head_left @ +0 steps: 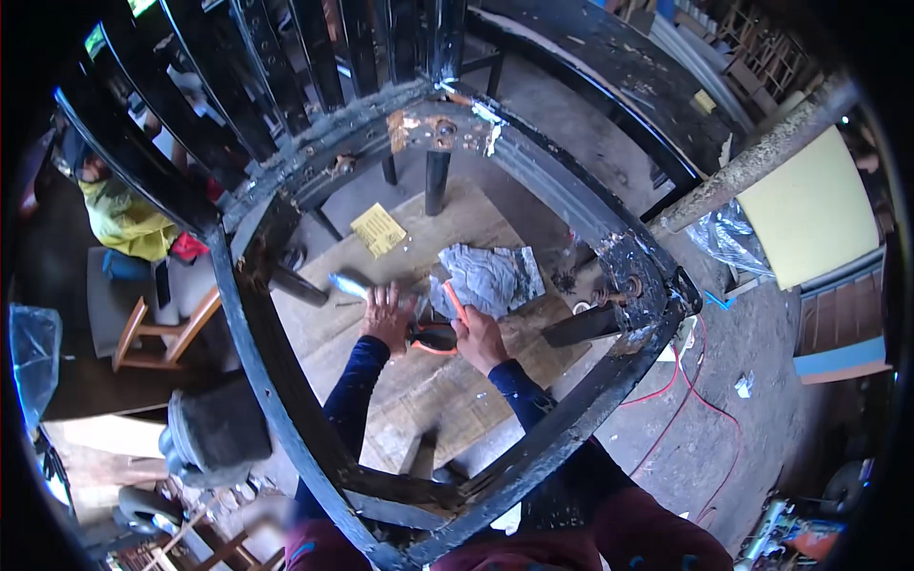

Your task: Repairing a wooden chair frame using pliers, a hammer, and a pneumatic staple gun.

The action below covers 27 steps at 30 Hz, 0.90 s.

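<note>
Through the seat opening of a dark wooden chair frame [252, 328], both my forearms reach down to a wooden board [409, 381]. My left hand [387, 316] lies on the board, palm down with its fingers apart. A shiny blue and silver object [350, 285] is just past its fingertips. My right hand [480, 341] is closed around a slim orange tool [456, 303], its exact kind unclear. Between my hands lies a black and orange looped thing [434, 339], partly hidden. Beyond my right hand is a crumpled grey cloth [487, 278].
A yellow paper [379, 230] lies at the board's far side. Tall dark slats [276, 76] rise at far left. A dark bench [609, 67] stands at far right, a grey bucket [219, 433] at left. Red cable [700, 400] crosses the floor. Someone in yellow [124, 214] is at left.
</note>
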Each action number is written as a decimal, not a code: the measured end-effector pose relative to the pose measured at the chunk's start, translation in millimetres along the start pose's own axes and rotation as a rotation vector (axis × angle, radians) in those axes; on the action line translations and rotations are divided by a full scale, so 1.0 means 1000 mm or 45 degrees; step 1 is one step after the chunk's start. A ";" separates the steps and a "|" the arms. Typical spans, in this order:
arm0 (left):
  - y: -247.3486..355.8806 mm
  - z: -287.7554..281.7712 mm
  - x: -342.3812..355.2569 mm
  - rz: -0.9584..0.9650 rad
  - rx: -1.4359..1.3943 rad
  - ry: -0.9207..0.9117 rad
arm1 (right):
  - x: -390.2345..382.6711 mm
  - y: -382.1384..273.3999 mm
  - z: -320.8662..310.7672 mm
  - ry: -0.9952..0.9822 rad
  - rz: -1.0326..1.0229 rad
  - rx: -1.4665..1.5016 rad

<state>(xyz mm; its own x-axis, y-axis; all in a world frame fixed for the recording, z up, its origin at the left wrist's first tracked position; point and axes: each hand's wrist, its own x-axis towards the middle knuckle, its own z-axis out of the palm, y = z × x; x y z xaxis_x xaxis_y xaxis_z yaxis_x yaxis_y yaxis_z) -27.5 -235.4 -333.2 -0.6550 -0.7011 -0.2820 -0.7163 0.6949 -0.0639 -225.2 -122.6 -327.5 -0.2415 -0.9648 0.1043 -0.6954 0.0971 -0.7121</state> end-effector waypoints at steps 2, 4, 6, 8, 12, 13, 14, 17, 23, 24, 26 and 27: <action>0.005 0.001 0.002 0.025 -0.037 -0.070 | 0.004 0.011 0.006 0.077 -0.049 0.006; 0.014 0.002 -0.011 0.021 -0.089 0.027 | 0.008 0.020 0.007 0.057 -0.123 0.015; 0.026 0.011 -0.030 0.067 -0.150 -0.031 | 0.006 0.025 0.009 0.038 -0.125 0.008; 0.031 0.025 -0.050 0.039 -0.289 0.006 | 0.000 0.023 0.012 -0.194 -0.154 0.020; 0.031 0.033 -0.070 -0.148 -0.654 -0.163 | -0.010 0.017 0.016 -0.143 -0.349 -0.119; 0.033 0.033 -0.077 -0.192 -0.703 -0.164 | -0.010 0.015 0.016 -0.188 -0.319 -0.213; 0.034 0.032 -0.081 -0.236 -0.752 -0.165 | -0.010 0.013 0.015 -0.185 -0.316 -0.208; 0.040 0.030 -0.088 -0.293 -0.836 -0.083 | -0.010 0.012 0.013 -0.275 -0.183 -0.511; 0.026 0.038 -0.099 -0.274 -1.226 0.055 | -0.015 0.019 0.006 -0.370 -0.258 -0.437; 0.025 0.039 -0.098 -0.270 -1.223 0.058 | -0.014 0.019 0.006 -0.456 -0.217 -0.404; 0.028 0.043 -0.093 -0.225 -1.261 0.123 | -0.020 0.023 0.006 -0.405 -0.230 -0.436; 0.030 0.043 -0.092 -0.217 -1.251 0.129 | -0.023 0.024 0.006 -0.363 -0.245 -0.467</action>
<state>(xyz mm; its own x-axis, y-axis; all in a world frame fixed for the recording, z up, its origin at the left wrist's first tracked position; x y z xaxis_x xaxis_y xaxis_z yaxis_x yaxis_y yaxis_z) 22.0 -143.0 -350.7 -0.5098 -0.8211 -0.2567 -0.6537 0.1757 0.7361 -232.8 -99.4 -351.1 0.0732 -0.9971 -0.0209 -0.9136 -0.0586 -0.4025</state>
